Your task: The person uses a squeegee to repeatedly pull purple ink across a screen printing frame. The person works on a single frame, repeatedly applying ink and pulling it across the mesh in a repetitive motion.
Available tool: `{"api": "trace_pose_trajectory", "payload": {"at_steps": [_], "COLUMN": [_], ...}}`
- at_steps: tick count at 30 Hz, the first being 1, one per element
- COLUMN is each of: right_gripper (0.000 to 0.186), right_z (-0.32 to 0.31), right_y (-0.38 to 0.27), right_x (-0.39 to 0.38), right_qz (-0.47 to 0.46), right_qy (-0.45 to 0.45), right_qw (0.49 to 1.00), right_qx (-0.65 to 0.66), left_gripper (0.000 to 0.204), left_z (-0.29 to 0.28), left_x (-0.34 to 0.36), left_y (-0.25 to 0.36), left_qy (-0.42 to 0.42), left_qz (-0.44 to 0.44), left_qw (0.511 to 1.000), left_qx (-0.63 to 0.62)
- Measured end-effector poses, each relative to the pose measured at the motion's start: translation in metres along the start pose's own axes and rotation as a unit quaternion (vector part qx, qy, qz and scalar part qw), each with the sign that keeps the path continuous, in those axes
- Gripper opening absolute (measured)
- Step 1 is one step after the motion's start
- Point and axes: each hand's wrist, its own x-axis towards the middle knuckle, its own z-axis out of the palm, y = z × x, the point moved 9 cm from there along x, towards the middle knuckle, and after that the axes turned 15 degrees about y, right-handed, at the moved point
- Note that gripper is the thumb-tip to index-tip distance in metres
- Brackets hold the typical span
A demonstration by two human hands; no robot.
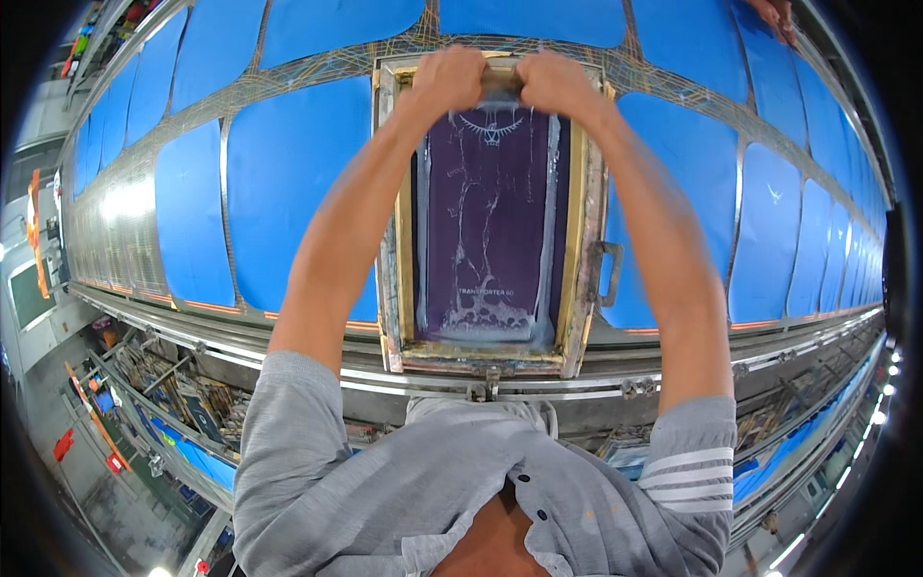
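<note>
A screen-printing frame (387, 317) lies in front of me, its long sides running away from my body. Its dark purple mesh (495, 207) carries a pale printed design, with wet whitish ink (486, 322) pooled and bubbly at the near end and streaked up the middle. At the frame's far end my left hand (452, 79) and my right hand (558, 83) are both closed, side by side, on a squeegee (501, 88). The squeegee is partly hidden by my fingers and smeared by motion. Both arms are stretched forward over the frame.
Blue flat sheets (298, 192) lie in rows on the long table around the frame. A metal handle (608, 274) sticks out from the frame's right side. A metal rail (356, 373) follows the table's near edge. Another person's hand (775, 17) shows at the far right.
</note>
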Motion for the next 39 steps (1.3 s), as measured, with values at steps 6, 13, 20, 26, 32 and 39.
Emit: {"api": "trace_pose_trajectory", "payload": {"at_steps": [6,13,20,26,32,39], "right_gripper": [0.021,0.009,0.009,0.011,0.018,0.023], "right_z": [0.010,0.024,0.028,0.025,0.018,0.005], "right_y": [0.007,-0.081,-0.172,-0.139,-0.039,0.034], "right_x": [0.002,-0.168,-0.333,-0.275,-0.102,0.028], "right_qz": [0.015,-0.006,0.011,0.016,0.054,0.028], "right_qy": [0.026,0.032,-0.024,-0.015,-0.055,-0.004], "right_qw": [1.000,0.996,0.991,0.993,0.995,0.999], "right_qx": [-0.004,0.085,0.130,0.113,0.066,0.025], "left_gripper": [0.025,0.021,0.024,0.020,0.017,0.022], "left_z": [0.007,-0.021,-0.053,-0.041,-0.012,0.010], "left_x": [0.004,-0.165,-0.339,-0.278,-0.098,0.037], "left_y": [-0.002,0.079,0.158,0.128,0.050,-0.007], "left_qy": [-0.044,-0.098,-0.105,-0.174,-0.140,-0.101], "left_qz": [-0.040,-0.056,-0.130,-0.120,-0.081,-0.055], "left_qw": [0.998,0.993,0.976,0.975,0.987,0.993], "left_qx": [0.022,-0.039,-0.141,-0.072,-0.022,0.023]}}
